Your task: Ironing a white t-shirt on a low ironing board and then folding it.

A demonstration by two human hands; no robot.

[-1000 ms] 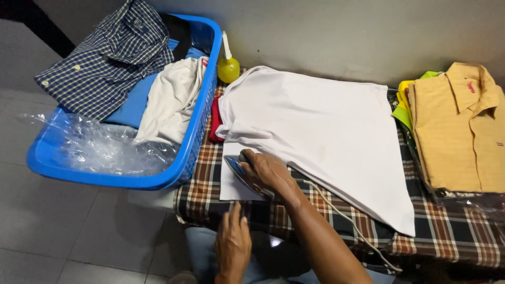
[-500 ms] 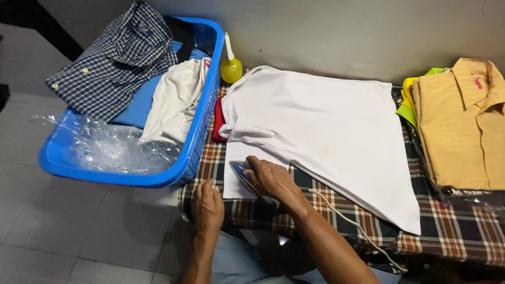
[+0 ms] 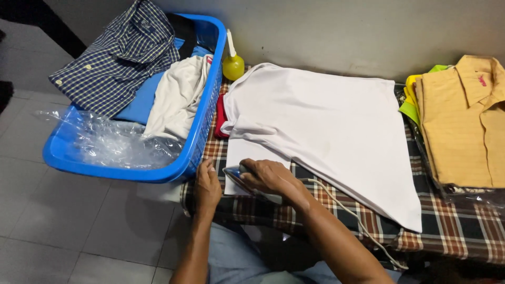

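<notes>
We were pressing the sleeve of the white shirt (image 3: 321,126), spread across the counter (image 3: 457,231). Our right hand (image 3: 268,176) was closed around the iron (image 3: 247,184) at its seven o'clock corner; our left hand (image 3: 208,186) lay flat at nine o'clock. Next called for gliding steadily, cord (image 3: 342,210) kept clear.

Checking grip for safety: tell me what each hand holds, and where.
Right hand grips the iron by its top handle; left hand holds nothing, resting on the checked cloth's edge.
</notes>
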